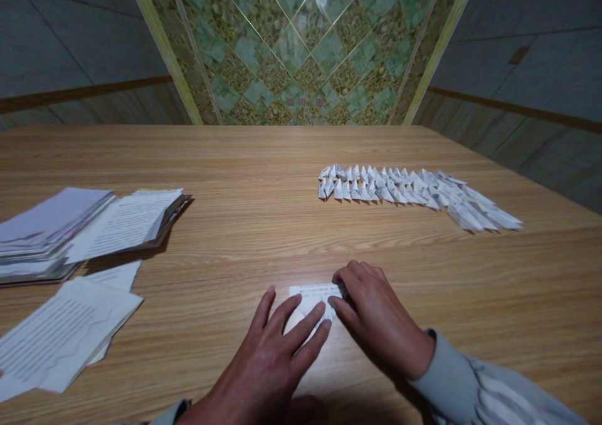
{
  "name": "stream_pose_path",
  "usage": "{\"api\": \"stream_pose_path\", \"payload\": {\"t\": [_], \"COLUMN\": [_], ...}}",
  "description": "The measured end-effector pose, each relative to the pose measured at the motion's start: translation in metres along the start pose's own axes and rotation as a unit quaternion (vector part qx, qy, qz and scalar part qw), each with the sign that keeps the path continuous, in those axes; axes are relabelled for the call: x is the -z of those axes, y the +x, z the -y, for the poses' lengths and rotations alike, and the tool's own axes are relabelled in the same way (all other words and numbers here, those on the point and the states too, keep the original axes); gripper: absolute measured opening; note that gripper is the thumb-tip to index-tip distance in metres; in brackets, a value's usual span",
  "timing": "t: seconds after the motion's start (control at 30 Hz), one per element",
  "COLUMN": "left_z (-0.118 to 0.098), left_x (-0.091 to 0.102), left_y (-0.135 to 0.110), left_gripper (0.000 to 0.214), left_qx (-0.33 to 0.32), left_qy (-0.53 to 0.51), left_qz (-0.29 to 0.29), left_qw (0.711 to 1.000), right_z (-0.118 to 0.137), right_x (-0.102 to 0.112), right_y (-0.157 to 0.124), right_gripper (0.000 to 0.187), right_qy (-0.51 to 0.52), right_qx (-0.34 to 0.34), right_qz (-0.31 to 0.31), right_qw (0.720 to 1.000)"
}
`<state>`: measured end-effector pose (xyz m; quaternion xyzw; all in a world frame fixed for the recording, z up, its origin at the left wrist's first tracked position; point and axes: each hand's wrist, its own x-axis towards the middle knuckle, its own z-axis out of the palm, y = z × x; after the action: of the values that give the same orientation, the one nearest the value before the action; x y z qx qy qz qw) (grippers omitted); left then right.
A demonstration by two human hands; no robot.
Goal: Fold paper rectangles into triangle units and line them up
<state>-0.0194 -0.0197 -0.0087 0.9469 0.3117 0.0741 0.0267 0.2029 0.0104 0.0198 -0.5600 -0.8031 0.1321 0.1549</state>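
White folded paper (310,301), print too small for me; left hand (266,359) touching, fingers apart; right hand (376,315) curled at edge, clamped or not I can't tell.

Clock centred on the paper (313,293) under the hands: 11 to 12 is wide open, just bare tabletop (249,205) until the tiled wall (291,49) cuts it off. Paper stacks (94,241) clog 10 and loose sheets (70,331) sit at 9, with a decent gap before the left hand (266,356). Folded paper rows (399,193) hog 1 to 2. 3's free, but the right sleeve (470,378) blocks 4.
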Motion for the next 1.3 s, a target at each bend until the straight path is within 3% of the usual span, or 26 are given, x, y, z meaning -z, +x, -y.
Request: {"api": "stream_pose_path", "payload": {"t": [0.2,0.4,0.8,1.17,1.3], "left_z": [-0.002,-0.004,-0.002,-0.002,-0.001], "left_x": [-0.005,-0.014,-0.014,-0.015,-0.017], "left_y": [0.0,0.001,0.001,0.002,0.002], "left_gripper": [0.089,0.092,0.081,0.079,0.078], "left_qx": [-0.01,-0.021,-0.027,-0.029,-0.033], "left_qy": [0.004,0.017,-0.006,0.004,0.018], "left_qz": [0.002,0.002,-0.034,-0.046,-0.063], "left_qw": [1.0,1.0,0.999,0.999,0.997], "right_z": [0.002,0.008,0.0,-0.009,-0.009], "right_x": [0.004,0.003,-0.002,0.004,0.006], "right_y": [0.001,-0.003,-0.002,0.006,0.006], "right_gripper": [0.01,0.006,0.011,0.014,0.016], "right_qy": [-0.002,-0.013,0.113,0.085,0.053], "right_qx": [-0.01,-0.001,-0.005,-0.03,-0.005], "right_qz": [-0.011,0.017,0.008,0.005,0.005], "right_qw": [1.0,1.0,0.994,0.996,0.999]}}
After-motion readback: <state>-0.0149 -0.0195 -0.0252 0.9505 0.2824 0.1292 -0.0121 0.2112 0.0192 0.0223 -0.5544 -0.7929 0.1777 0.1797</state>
